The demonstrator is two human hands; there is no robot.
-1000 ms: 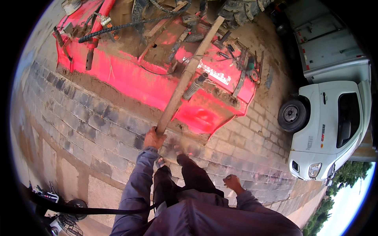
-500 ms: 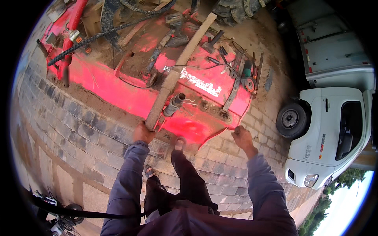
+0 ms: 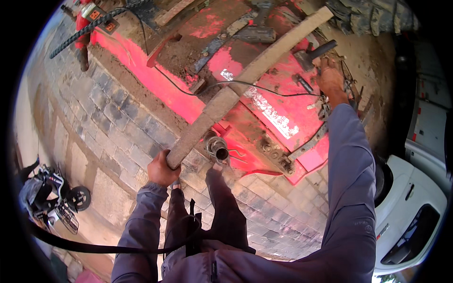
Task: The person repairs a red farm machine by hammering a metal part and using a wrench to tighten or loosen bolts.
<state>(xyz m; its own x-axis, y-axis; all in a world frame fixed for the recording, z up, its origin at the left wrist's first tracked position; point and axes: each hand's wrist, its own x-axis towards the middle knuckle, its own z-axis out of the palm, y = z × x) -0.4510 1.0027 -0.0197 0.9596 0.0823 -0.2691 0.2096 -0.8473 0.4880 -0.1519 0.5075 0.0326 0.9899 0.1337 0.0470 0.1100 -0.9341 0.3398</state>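
My left hand is wrapped round the near end of a long, squared wooden bar. The bar slants away to the far right across a dirty red metal machine; its near part looks thicker and darker. To the right, my right hand reaches over the machine's top with its fingers spread forward, close to a hammer with a dark handle. Whether the fingertips touch the hammer cannot be made out. An upright metal tube stands beside the bar at the machine's near edge.
A dark cable runs over the machine. A dark cylindrical power tool lies beyond the bar. A large black tyre is at the far right, a white truck at the right, a parked motorbike at the left. Paving bricks cover the ground.
My right hand has moved from the machine's near right edge up to the tools. My left hand still grips the bar, its end now slightly further left. The whole view has shifted.
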